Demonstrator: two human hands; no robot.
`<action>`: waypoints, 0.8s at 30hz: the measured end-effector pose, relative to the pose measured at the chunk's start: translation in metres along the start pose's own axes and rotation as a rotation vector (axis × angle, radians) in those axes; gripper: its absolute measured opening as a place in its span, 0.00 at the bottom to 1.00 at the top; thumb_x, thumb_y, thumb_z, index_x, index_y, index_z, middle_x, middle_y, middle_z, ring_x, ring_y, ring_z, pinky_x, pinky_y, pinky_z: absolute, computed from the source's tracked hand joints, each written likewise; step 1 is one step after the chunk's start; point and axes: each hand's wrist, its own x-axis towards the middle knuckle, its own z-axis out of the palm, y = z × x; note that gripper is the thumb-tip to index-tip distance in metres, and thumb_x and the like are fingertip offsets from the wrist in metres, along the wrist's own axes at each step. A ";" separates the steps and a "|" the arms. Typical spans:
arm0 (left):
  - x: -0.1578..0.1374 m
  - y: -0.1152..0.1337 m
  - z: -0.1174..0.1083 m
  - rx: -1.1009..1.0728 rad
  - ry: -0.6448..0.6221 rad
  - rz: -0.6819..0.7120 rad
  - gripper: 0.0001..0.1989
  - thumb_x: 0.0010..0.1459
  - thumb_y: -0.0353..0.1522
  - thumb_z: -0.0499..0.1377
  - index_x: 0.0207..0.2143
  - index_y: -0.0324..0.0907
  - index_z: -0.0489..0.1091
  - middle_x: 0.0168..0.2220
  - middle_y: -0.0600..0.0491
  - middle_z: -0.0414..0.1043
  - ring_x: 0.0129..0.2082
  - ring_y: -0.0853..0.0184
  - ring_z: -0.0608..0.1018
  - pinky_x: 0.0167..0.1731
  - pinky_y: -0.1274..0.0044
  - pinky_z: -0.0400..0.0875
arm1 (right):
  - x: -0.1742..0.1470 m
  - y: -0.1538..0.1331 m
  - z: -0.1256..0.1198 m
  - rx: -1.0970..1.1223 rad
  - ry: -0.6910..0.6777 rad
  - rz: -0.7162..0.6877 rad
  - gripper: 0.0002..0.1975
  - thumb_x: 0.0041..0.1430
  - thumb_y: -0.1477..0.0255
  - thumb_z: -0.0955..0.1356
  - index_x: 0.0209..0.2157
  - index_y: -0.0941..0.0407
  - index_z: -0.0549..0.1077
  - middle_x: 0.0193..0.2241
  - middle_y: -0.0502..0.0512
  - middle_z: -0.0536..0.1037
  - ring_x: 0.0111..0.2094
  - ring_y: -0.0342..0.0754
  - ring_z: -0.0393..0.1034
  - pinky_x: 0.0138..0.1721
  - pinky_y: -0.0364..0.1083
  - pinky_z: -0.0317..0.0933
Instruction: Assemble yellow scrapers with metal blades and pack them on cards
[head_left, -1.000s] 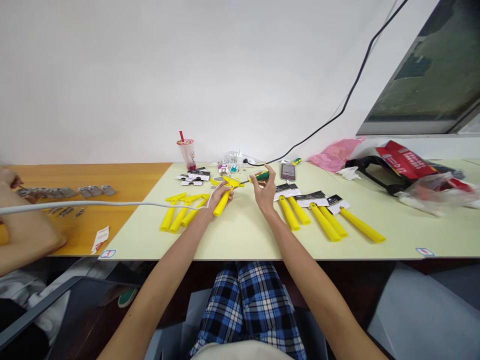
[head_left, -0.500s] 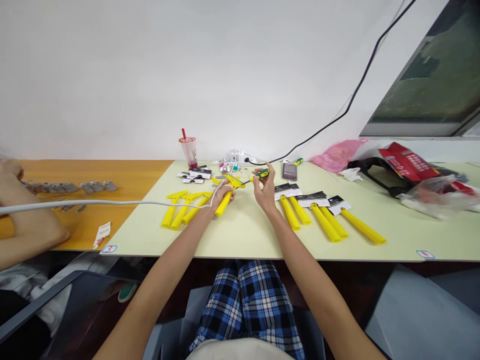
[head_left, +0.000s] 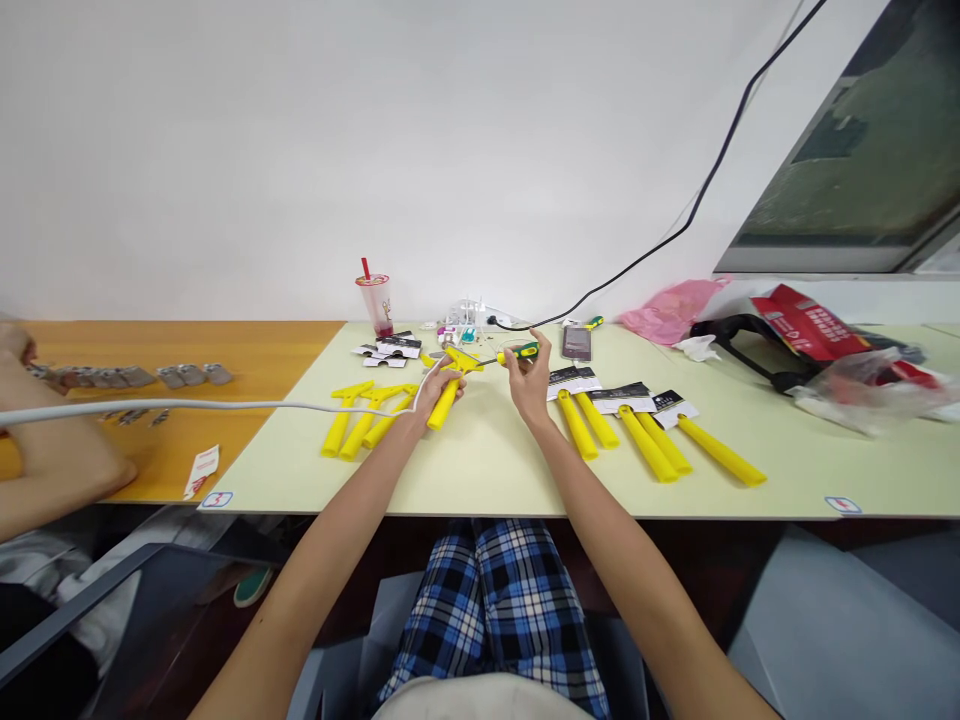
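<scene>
My left hand (head_left: pixel 436 392) is closed around a yellow T-shaped scraper handle (head_left: pixel 444 404), its head up and its grip tilted down toward me. My right hand (head_left: pixel 529 384) grips a green and yellow screwdriver (head_left: pixel 519 354). The screwdriver's thin shaft points left and reaches the scraper's head; whether the tip sits in a screw is too small to tell. Several more yellow T-shaped handles (head_left: pixel 342 424) lie to the left of my left hand. To the right of my right hand lie several yellow handles (head_left: pixel 646 446) with black and white cards (head_left: pixel 625 397) at their heads.
Behind my hands are a cup with a red straw (head_left: pixel 376 302), more cards (head_left: pixel 390 348), a power strip (head_left: pixel 469 312) and a phone (head_left: pixel 577 343). Bags (head_left: pixel 814 330) lie at right. A white cable (head_left: pixel 225 405) crosses from the left, where another person's arm (head_left: pixel 64 440) rests.
The screwdriver has turned slightly, its handle now lying more level in my right hand. My left hand holds the scraper in nearly the same place. The view has shifted a little.
</scene>
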 end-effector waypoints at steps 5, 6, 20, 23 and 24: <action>-0.002 0.003 0.001 0.020 -0.008 0.020 0.37 0.48 0.25 0.71 0.60 0.46 0.67 0.42 0.51 0.80 0.29 0.71 0.79 0.26 0.83 0.72 | -0.001 0.004 0.001 -0.010 -0.006 -0.039 0.32 0.70 0.55 0.73 0.68 0.48 0.61 0.49 0.58 0.80 0.49 0.54 0.83 0.56 0.56 0.77; -0.003 0.004 0.001 0.028 -0.009 0.020 0.37 0.48 0.25 0.71 0.61 0.46 0.67 0.42 0.51 0.80 0.29 0.71 0.79 0.26 0.83 0.73 | -0.001 0.005 0.001 0.009 -0.024 -0.049 0.31 0.70 0.56 0.72 0.68 0.47 0.60 0.52 0.60 0.79 0.51 0.54 0.83 0.57 0.56 0.76; -0.001 0.005 -0.001 0.086 -0.005 0.039 0.39 0.48 0.27 0.71 0.63 0.44 0.68 0.43 0.49 0.80 0.29 0.71 0.79 0.27 0.82 0.73 | -0.001 0.007 0.002 0.066 -0.005 -0.014 0.26 0.68 0.58 0.73 0.62 0.47 0.64 0.50 0.57 0.80 0.46 0.53 0.84 0.51 0.54 0.79; -0.001 0.005 -0.001 0.083 -0.005 0.044 0.39 0.48 0.27 0.71 0.63 0.44 0.67 0.43 0.49 0.80 0.29 0.71 0.79 0.26 0.82 0.73 | -0.001 0.008 0.001 0.020 0.022 0.017 0.28 0.66 0.55 0.75 0.61 0.48 0.65 0.43 0.53 0.80 0.39 0.51 0.83 0.48 0.54 0.80; -0.001 0.005 -0.001 0.082 -0.007 0.046 0.39 0.47 0.27 0.71 0.64 0.44 0.67 0.43 0.49 0.80 0.29 0.71 0.79 0.26 0.82 0.73 | -0.001 0.009 0.002 0.010 0.027 0.011 0.28 0.67 0.55 0.75 0.61 0.48 0.65 0.43 0.54 0.80 0.39 0.51 0.83 0.49 0.54 0.80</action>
